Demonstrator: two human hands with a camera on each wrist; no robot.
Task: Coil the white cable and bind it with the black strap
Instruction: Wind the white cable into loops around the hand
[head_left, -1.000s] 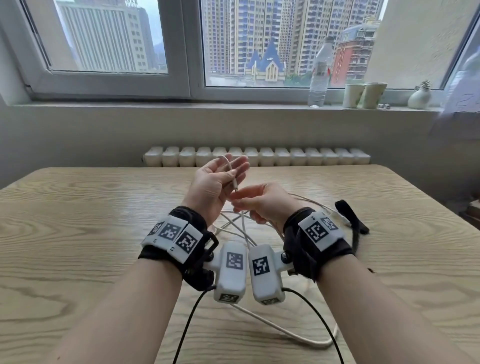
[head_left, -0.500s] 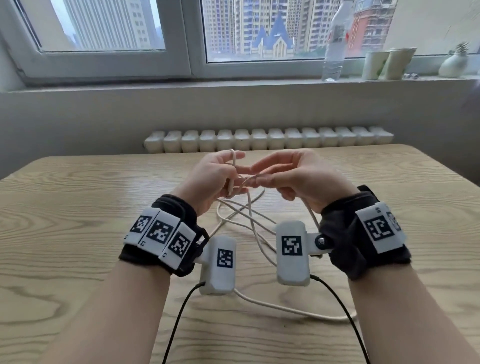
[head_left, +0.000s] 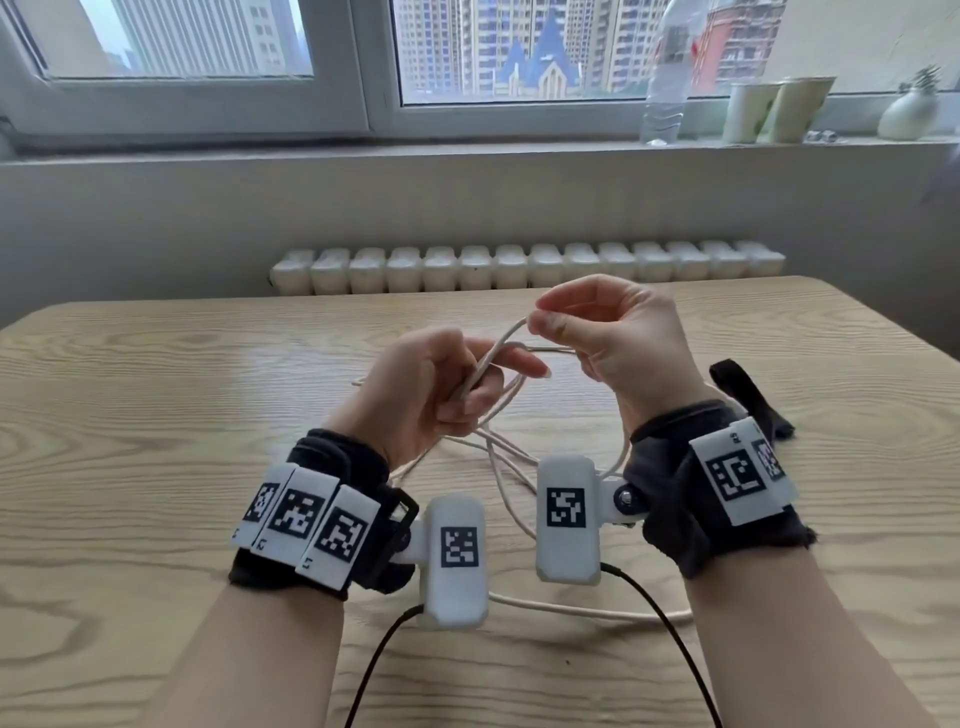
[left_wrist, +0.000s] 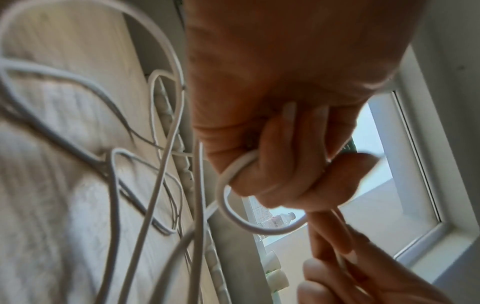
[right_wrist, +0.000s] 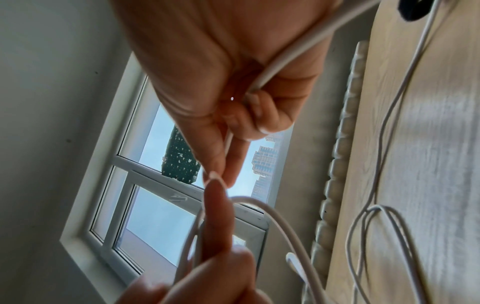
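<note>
The white cable (head_left: 496, 353) is held up above the wooden table (head_left: 156, 415) by both hands. My left hand (head_left: 441, 389) grips a small bundle of its turns, fingers curled round them, as the left wrist view shows (left_wrist: 233, 179). My right hand (head_left: 597, 332), a little higher and to the right, pinches one strand (right_wrist: 226, 144) between thumb and forefinger. Loose loops of cable (head_left: 519, 467) hang from the hands and trail over the table. The black strap (head_left: 748, 397) lies flat on the table behind my right wrist, partly hidden by it.
A white radiator (head_left: 519, 265) runs along the table's far edge below the windowsill. On the sill stand a plastic bottle (head_left: 667, 73), two cups (head_left: 779, 109) and a small vase (head_left: 909, 111). Black wrist-camera leads (head_left: 670, 639) hang near the table's front.
My right hand has risen and moved right, drawing a strand of cable away from the left hand. The left hand has kept its grip on the bundled turns. The view has dipped lower.
</note>
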